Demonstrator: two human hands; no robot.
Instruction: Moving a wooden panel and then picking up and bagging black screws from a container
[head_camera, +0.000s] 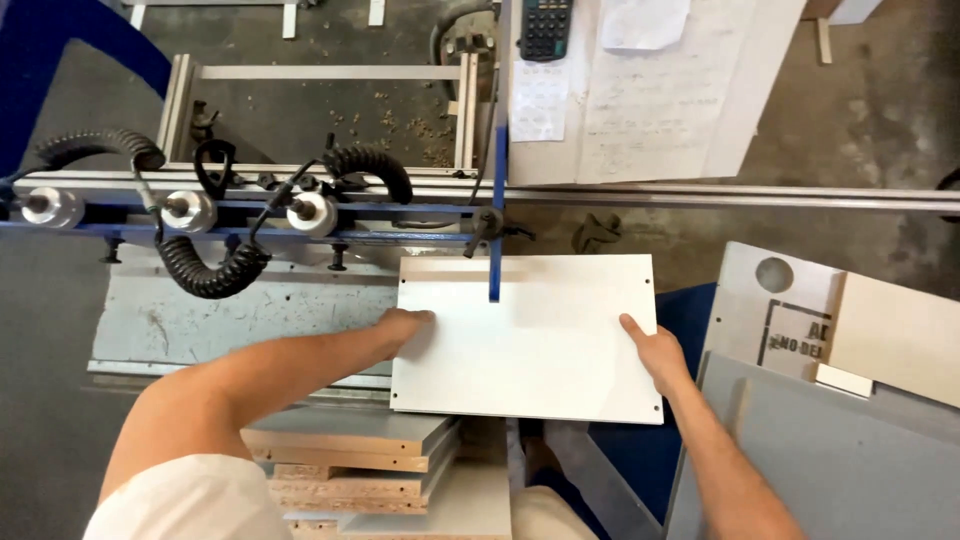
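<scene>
A white rectangular panel (530, 345) with small holes near its corners lies flat on the grey machine table (180, 320). My left hand (405, 328) grips the panel's left edge, fingers on top. My right hand (655, 350) holds its right edge, thumb on the surface. The panel's far edge sits under a blue vertical bar (495, 270) of the machine's rail (250, 215). Both forearms reach in from below.
Black coiled hoses (205, 265) and round silver pressure cylinders (312, 212) line the rail. Stacked chipboard panels (350, 455) lie below my left arm. Grey and beige boards (860, 340) rest at right. A calculator (545, 28) and paper sheets (640, 90) sit on a far board.
</scene>
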